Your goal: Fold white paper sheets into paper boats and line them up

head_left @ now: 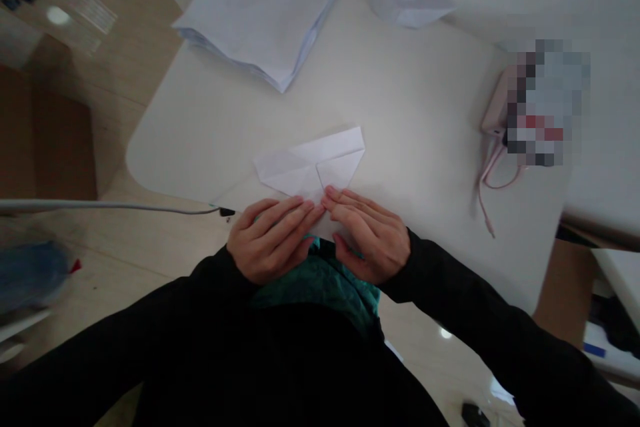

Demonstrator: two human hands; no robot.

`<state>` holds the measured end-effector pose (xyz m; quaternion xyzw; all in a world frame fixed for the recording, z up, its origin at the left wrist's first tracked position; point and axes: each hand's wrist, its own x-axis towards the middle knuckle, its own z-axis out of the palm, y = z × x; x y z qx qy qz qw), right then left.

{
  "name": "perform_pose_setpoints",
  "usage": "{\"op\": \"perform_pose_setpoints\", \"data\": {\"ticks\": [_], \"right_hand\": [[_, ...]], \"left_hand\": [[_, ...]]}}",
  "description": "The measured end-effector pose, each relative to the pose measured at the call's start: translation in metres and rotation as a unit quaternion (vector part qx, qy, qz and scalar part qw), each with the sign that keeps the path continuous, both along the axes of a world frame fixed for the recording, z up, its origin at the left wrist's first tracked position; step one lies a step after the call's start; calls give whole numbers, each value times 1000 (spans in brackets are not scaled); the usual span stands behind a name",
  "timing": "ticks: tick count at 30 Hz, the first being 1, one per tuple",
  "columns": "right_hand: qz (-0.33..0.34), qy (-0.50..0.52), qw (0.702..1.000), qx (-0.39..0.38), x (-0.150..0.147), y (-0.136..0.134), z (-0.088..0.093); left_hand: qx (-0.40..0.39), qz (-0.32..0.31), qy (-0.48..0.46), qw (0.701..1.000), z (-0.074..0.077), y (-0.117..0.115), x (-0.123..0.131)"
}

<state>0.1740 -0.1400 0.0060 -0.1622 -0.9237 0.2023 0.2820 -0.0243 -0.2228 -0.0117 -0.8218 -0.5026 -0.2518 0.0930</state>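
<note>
A partly folded sheet of white paper [315, 163] lies on the white table [410, 107] near its front edge. Both of my hands rest on the sheet's near part, fingertips meeting at its middle. My left hand [273, 237] lies with fingers stretched flat and close together, pressing the paper down. In the same way, my right hand [367, 233] has flat fingers pointing left onto the paper. The near edge of the sheet is hidden under my hands. My sleeves are black.
A stack of white paper [265, 7] hangs over the table's far left edge. A folded paper shape [405, 0] sits at the back. A pink device [497, 113] with a pink cable [487, 180] lies at the right. A grey cable [100, 207] runs in from the left.
</note>
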Motion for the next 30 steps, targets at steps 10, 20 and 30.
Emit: {"op": "perform_pose_setpoints", "data": {"ticks": [10,20,30], "right_hand": [[-19,-21,998,53,0,-3,-1],[-159,-5,959,233,-22,-48,-9],[-159,44,940,297,-13,-40,23]], "left_hand": [[-1,118,2,993,1,5,-36],[-93,245,-122,957,14,4,11],[-255,68,-436,861,27,42,32]]}}
